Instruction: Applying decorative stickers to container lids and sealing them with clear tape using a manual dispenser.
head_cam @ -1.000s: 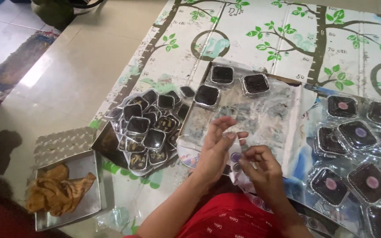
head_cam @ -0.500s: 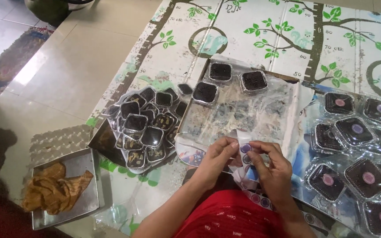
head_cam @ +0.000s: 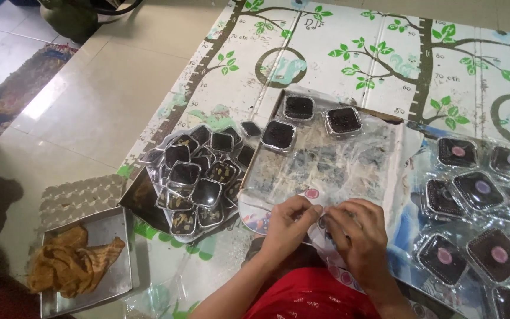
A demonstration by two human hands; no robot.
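- Low in the middle of the head view, the left hand (head_cam: 287,221) and right hand (head_cam: 358,233) meet over a sheet of round stickers (head_cam: 337,269); the sheet runs down under the right hand toward the red sleeve (head_cam: 308,298)
- Left fingers (head_cam: 311,208) are pressed together, pinching a small pink round sticker (head_cam: 310,194) at the sheet's top edge
- Right fingers (head_cam: 334,221) are curled down onto the sheet, just beside the left fingertips; whether they pinch anything I cannot tell
- Just beyond the hands lies a plastic-covered tray (head_cam: 326,159) with three lidded brownie cups (head_cam: 298,107) along its far edge
- Left of it, a pile of unlabelled cups (head_cam: 199,174)
- Right, cups with pink stickers (head_cam: 479,189) on the printed floor mat (head_cam: 373,53)
- Far left, a metal tray (head_cam: 119,260) holds a crumpled brown cloth (head_cam: 72,266)
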